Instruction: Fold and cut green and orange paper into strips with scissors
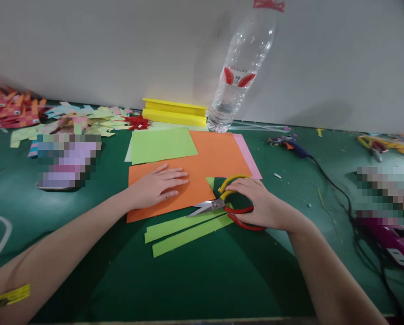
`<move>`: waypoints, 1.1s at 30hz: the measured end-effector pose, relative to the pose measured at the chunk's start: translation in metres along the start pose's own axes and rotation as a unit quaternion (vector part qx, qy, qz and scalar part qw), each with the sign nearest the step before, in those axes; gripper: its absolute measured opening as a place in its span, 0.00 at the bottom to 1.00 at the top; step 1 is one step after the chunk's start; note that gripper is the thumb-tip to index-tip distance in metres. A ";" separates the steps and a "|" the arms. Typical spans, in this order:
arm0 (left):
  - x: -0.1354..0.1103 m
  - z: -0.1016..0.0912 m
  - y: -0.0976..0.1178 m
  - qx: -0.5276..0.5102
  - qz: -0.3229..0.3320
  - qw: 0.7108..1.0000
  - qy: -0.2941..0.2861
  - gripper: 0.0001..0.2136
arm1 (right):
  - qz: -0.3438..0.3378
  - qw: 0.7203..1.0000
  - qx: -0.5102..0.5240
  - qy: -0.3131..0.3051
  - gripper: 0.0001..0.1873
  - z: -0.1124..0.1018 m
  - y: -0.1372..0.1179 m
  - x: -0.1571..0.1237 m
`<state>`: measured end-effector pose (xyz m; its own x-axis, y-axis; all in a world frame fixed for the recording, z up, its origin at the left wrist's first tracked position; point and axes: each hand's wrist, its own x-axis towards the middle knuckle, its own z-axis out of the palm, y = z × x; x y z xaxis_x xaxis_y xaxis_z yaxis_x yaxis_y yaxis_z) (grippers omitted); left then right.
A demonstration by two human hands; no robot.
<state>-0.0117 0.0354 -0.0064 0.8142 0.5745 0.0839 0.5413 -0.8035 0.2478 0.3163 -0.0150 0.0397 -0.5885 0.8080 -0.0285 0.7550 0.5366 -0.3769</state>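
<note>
My left hand [158,186] lies flat with spread fingers on an orange paper sheet [139,203]. My right hand [261,203] grips scissors [217,204] with one yellow and one red handle. Their blades are parted and point left across the sheet's lower right edge. Just below lie green paper strips [191,234], flat on the table and slanting up to the right. Above my left hand is a green paper sheet [163,145], partly over another orange sheet [218,151]. A pink sheet [247,155] shows from under the orange at the right.
A clear plastic bottle [236,81] stands behind the papers, beside a folded yellow piece [175,113]. Paper scraps [97,117] and orange woven pieces [16,108] lie back left, near a phone [70,164]. At right are a corded blue-handled tool [298,149] and a purple power strip [391,239].
</note>
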 end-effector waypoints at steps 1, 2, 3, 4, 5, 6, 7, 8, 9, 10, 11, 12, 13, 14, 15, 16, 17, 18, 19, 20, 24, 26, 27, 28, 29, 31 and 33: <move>0.000 0.001 0.000 0.004 0.001 1.000 0.002 0.19 | 0.001 1.000 0.000 0.000 0.23 0.001 -0.002 0.001; 0.000 0.001 0.000 0.006 0.001 1.000 0.004 0.19 | 0.001 1.000 0.000 -0.001 0.24 0.003 -0.003 0.002; 0.000 0.002 -0.001 0.007 0.000 1.000 0.005 0.19 | 0.002 1.000 -0.002 -0.002 0.24 0.004 -0.005 0.003; 0.000 0.002 -0.001 0.007 -0.003 1.000 0.006 0.19 | 0.002 1.000 -0.003 -0.003 0.25 0.005 -0.007 0.004; 0.000 0.002 -0.001 0.004 -0.005 1.000 0.004 0.19 | 0.002 1.000 -0.005 -0.003 0.25 0.005 -0.008 0.005; 0.000 0.002 -0.001 0.001 -0.007 1.000 0.003 0.19 | 0.001 1.000 -0.007 -0.004 0.25 0.005 -0.010 0.005; 0.000 0.001 -0.001 -0.003 -0.008 1.000 0.002 0.19 | 0.000 1.000 -0.009 -0.006 0.24 0.005 -0.011 0.005; 0.000 0.001 -0.001 -0.006 -0.008 1.000 0.001 0.19 | -0.002 1.000 -0.011 -0.011 0.23 0.004 -0.011 0.005; 0.000 0.000 -0.001 -0.010 -0.009 1.000 0.001 0.19 | -0.003 1.000 -0.013 -0.017 0.22 0.004 -0.012 0.005; 0.000 0.000 0.000 -0.013 -0.008 1.000 0.002 0.19 | -0.002 1.000 -0.016 -0.022 0.21 0.003 -0.013 0.005; 0.000 -0.001 0.000 -0.016 -0.009 1.000 0.003 0.19 | 0.001 0.999 -0.020 -0.025 0.21 0.002 -0.014 0.005; 0.000 -0.001 0.000 -0.017 -0.010 1.000 0.004 0.19 | 0.005 0.999 -0.022 -0.028 0.21 0.001 -0.016 0.005; 0.000 -0.001 0.001 -0.017 -0.010 1.000 0.004 0.19 | 0.008 0.999 -0.023 -0.029 0.21 0.001 -0.018 0.005; 0.000 -0.002 0.001 -0.016 -0.010 1.000 0.003 0.19 | 0.011 0.999 -0.022 -0.032 0.21 0.000 -0.021 0.005; 0.000 -0.002 0.001 -0.015 -0.009 1.000 0.001 0.19 | 0.012 0.999 -0.021 -0.036 0.20 0.000 -0.024 0.005; 0.000 -0.001 0.001 -0.014 -0.008 1.000 0.000 0.19 | 0.012 0.999 -0.020 -0.040 0.20 0.000 -0.027 0.005; 0.000 -0.001 0.000 -0.014 -0.008 1.000 -0.001 0.19 | 0.012 0.999 -0.022 -0.042 0.19 0.000 -0.030 0.005; 0.000 -0.001 0.000 -0.015 -0.008 1.000 -0.001 0.19 | 0.015 0.999 -0.026 -0.042 0.19 0.000 -0.033 0.005; 0.000 0.000 0.000 -0.016 -0.009 1.000 0.000 0.19 | 0.017 0.999 -0.032 -0.041 0.19 0.000 -0.035 0.005; 0.000 0.000 0.000 -0.016 -0.009 1.000 0.001 0.19 | 0.020 0.998 -0.039 -0.039 0.19 0.000 -0.037 0.005; 0.000 0.001 0.000 -0.017 -0.010 1.000 -0.001 0.19 | 0.012 0.998 -0.049 -0.033 0.19 0.003 -0.038 0.006; 0.000 0.000 0.001 -0.020 -0.014 1.000 0.000 0.19 | 0.007 0.998 -0.048 -0.033 0.19 0.004 -0.038 0.006; 0.000 -0.001 0.001 -0.022 -0.016 1.000 0.000 0.19 | 0.006 0.998 -0.048 -0.035 0.19 0.004 -0.038 0.007; 0.001 -0.002 0.002 -0.022 -0.018 1.000 0.000 0.19 | 0.004 0.998 -0.047 -0.037 0.19 0.004 -0.037 0.007; 0.001 -0.003 0.002 -0.023 -0.020 1.000 -0.002 0.18 | 0.000 0.998 -0.046 -0.039 0.19 0.003 -0.037 0.007; 0.001 -0.004 0.003 -0.023 -0.021 1.000 -0.003 0.18 | -0.011 0.998 -0.037 -0.040 0.19 0.002 -0.034 0.006; 0.000 -0.004 0.003 -0.024 -0.018 1.000 0.000 0.18 | -0.024 0.999 -0.028 -0.035 0.20 0.001 -0.032 0.005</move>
<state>-0.0105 0.0338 -0.0019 0.7943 0.6030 0.0747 0.5596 -0.7739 0.2964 0.2887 -0.0286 0.0507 -0.6411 0.7637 -0.0764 0.7396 0.5881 -0.3273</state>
